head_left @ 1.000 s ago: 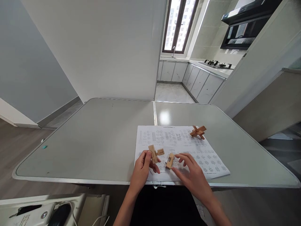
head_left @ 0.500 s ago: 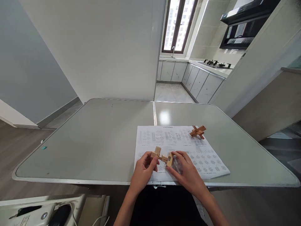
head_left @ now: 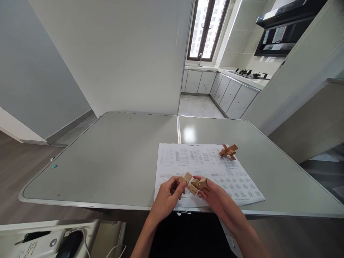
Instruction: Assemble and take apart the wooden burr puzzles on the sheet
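Light wooden puzzle pieces [head_left: 193, 189] are between my two hands, above the printed sheet. My left hand [head_left: 168, 193] pinches the notched pieces on the left between thumb and fingers. On the other side, my right hand [head_left: 217, 195] grips a wooden puzzle block [head_left: 202, 183] with its fingertips. The pieces in both hands are close together; whether they interlock I cannot tell. Under them lies the instruction sheet [head_left: 172, 157], covered in small diagrams. A darker, assembled wooden burr puzzle [head_left: 228, 152] rests on the sheet's far right corner.
The grey table [head_left: 107, 154] has a metal edge and a seam down its middle. A small teal bit [head_left: 54, 166] lies near its left edge. Below left, an open drawer or box holds a white device [head_left: 40, 245] and cables. A kitchen counter stands beyond.
My right hand has turned and its block has tilted from upright to a flatter angle. The pieces in my left hand have rotated slightly. The view has shifted a little.
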Demonstrator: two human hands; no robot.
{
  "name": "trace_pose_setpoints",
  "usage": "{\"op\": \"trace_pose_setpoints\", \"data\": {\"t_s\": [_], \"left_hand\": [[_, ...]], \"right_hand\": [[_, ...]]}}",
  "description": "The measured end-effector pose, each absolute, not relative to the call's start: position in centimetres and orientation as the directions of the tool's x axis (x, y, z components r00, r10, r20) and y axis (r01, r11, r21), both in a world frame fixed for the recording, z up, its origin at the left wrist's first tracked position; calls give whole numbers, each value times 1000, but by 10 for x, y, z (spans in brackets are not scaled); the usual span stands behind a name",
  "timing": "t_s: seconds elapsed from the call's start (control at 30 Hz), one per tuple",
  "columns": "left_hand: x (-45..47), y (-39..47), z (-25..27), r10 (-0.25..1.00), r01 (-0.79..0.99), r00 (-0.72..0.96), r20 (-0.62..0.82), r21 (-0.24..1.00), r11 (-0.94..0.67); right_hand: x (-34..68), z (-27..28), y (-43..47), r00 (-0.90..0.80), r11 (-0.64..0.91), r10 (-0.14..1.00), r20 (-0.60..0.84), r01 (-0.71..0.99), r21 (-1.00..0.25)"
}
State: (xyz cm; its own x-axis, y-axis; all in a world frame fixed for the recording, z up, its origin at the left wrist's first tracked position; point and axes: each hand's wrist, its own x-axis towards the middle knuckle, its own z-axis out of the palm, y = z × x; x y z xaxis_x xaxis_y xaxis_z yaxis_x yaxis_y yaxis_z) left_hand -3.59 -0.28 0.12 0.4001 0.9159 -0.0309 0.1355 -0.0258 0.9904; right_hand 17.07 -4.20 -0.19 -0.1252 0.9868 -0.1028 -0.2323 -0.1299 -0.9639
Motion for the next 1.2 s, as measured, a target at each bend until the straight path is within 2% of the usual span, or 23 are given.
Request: {"op": "trace_pose_setpoints", "data": {"t_s": [0.17, 0.37, 0.5, 0.9, 1.07, 1.2], "left_hand": [[-37, -4, 2, 899, 127, 437, -30, 992, -28], [-38, -5, 2, 900, 151, 435, -13, 987, -59], [-37, -6, -1, 908, 176, 419, 14, 980, -96], [-34, -8, -5, 908, 229, 408, 96, 952, -203], [-34, -12, -6, 895, 246, 439, 81, 947, -207], [-31, -12, -6, 909, 254, 401, 110, 941, -226]], "right_hand": [[161, 0, -41, -121, -159, 984, -132, -241, -957], [156, 11, -41, -44, -246, 969, -242, -114, -963], [151, 14, -39, 2, -228, 973, -229, -61, -972], [143, 3, -37, 43, -118, 992, -121, -49, -992], [137, 2, -39, 6, -147, 989, -148, -81, -986], [134, 7, -41, -15, -183, 983, -183, -116, -976]]}}
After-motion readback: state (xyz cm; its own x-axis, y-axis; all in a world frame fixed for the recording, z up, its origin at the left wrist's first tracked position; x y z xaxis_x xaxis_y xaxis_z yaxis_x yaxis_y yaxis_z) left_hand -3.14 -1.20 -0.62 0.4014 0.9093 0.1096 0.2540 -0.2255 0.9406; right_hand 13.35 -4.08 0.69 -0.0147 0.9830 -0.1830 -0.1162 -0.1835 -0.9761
